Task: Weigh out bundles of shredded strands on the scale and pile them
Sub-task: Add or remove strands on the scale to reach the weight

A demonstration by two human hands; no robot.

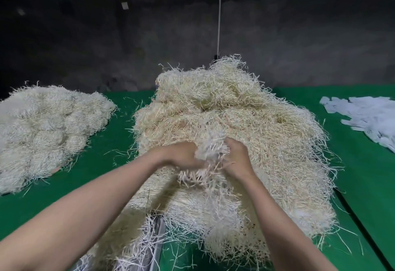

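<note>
At the bottom of the frame, a grey edge (pixel 157 238) poked out from under loose strands. It may have been the scale, but you could not tell for sure. Just above it, in the middle, your left hand (pixel 181 156) and right hand (pixel 237 159) were both curled round one small bundle (pixel 208 153) of strands, one hand on each side. The bundle sat on the front of the big heap (pixel 213 110), which filled the middle of the green bench (pixel 119 142). To do this step well, you needed to hold the bundle snug, lift it straight up so stray strands fell away, then lay it flat on the scale. Further back at the left lay the pile (pixel 47 129) of what looked like weighed bundles. At the right edge lay white paper slips (pixel 372 118).
</note>
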